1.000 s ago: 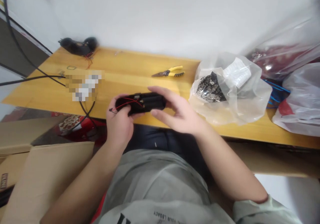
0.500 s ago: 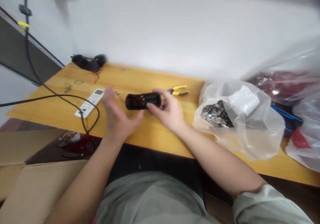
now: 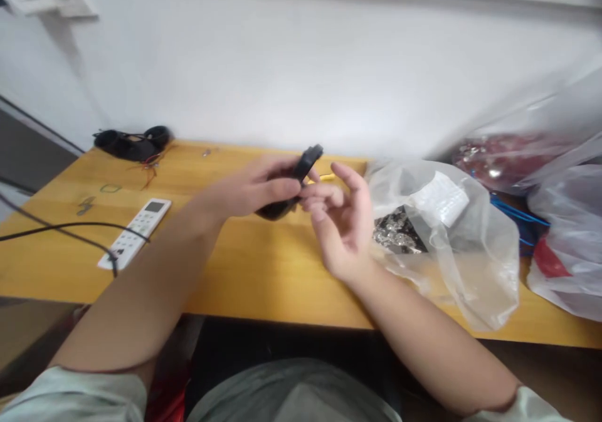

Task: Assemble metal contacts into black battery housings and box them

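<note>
My left hand point(image 3: 254, 190) grips a black oblong plastic part point(image 3: 295, 177) and holds it tilted, one end up, above the wooden table point(image 3: 235, 265). Just right of it, my right hand point(image 3: 341, 221) is palm up with fingers spread, its fingertips close to or touching the part's lower side. The picture is blurred, so I cannot tell whether the right fingers grip anything.
A white remote control point(image 3: 134, 232) and a black cable point(image 3: 61, 231) lie at the left. A second black part with red wires point(image 3: 132, 143) sits at the far left edge. Clear plastic bags point(image 3: 446, 234) of metal pieces crowd the right. Yellow-handled pliers point(image 3: 324, 176) peek out behind my hands.
The black part passed from my right hand to my left hand and tilted upward. My right hand let go and turned palm up. The view shifted right and down.
</note>
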A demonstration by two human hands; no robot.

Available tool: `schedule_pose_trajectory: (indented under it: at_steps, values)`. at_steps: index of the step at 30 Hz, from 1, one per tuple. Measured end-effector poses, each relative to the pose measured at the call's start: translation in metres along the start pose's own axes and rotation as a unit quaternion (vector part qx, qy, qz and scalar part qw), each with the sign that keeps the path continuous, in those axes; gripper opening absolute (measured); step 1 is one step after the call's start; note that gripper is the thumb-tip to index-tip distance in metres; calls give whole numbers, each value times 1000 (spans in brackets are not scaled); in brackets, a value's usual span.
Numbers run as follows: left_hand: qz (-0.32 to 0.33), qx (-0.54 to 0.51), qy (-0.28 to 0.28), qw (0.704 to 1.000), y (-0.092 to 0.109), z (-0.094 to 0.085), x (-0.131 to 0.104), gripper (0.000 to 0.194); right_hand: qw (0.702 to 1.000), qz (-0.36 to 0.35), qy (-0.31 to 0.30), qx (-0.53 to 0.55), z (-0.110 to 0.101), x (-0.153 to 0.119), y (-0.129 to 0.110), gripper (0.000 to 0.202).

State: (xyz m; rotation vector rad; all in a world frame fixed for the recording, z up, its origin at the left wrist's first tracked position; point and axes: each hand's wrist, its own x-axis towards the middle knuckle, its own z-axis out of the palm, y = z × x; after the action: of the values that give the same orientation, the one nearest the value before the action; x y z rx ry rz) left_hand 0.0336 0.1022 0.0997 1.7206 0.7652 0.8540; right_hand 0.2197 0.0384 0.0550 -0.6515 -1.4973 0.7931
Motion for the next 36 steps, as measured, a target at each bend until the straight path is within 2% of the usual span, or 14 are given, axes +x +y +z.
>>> schedule_pose_trajectory:
  at_steps: [2, 4, 6, 9, 12, 14, 16, 18, 20, 23, 26, 30, 33, 36]
  values:
    - [-40, -184, -53, 981, -16, 11, 9, 62, 997, -40, 34, -63, -1, 2, -2, 33]
    - [-69, -296, -28, 952, -34, 24, 13, 63, 991, -53, 52, -108, -3, 4, 0, 25]
    - [-79, -329, -14, 941, -49, 30, 13, 63, 988, -51, 49, -138, -4, 4, 3, 27]
    - [-40, -308, -26, 950, -61, 27, 9, 67, 979, -34, 25, -197, -3, 2, 9, 44]
    - [33, -209, 10, 977, -62, 18, 5, 69, 976, 28, 4, -215, 1, -4, 16, 59]
    - [64, -26, 74, 995, -60, 15, 4, 62, 980, 71, -13, -186, 4, -7, 19, 57]
    - [65, 202, 137, 968, -57, 14, 5, 54, 983, 102, -30, -151, 6, -8, 19, 47]
    - [53, 342, 170, 923, -54, 15, 6, 50, 983, 129, -45, -119, 7, -7, 18, 38]
    - [57, 383, 185, 903, -52, 18, 6, 54, 983, 145, -47, -101, 6, -4, 18, 31]
    - [117, 406, 191, 886, -49, 23, 5, 49, 986, 121, -19, -116, 3, 1, 22, 24]
    - [179, 340, 154, 910, -50, 22, 3, 49, 983, 23, -5, -181, -3, 7, 28, 20]
    - [188, 28, 13, 982, -60, 6, 5, 53, 970, -87, -28, -225, -10, 14, 25, 19]
    - [162, -181, -50, 969, -62, -9, 5, 50, 969, -137, -78, -192, -12, 17, 18, 24]
    - [138, -135, -79, 978, -54, -14, 1, 63, 972, -170, -121, -109, -14, 18, 10, 30]
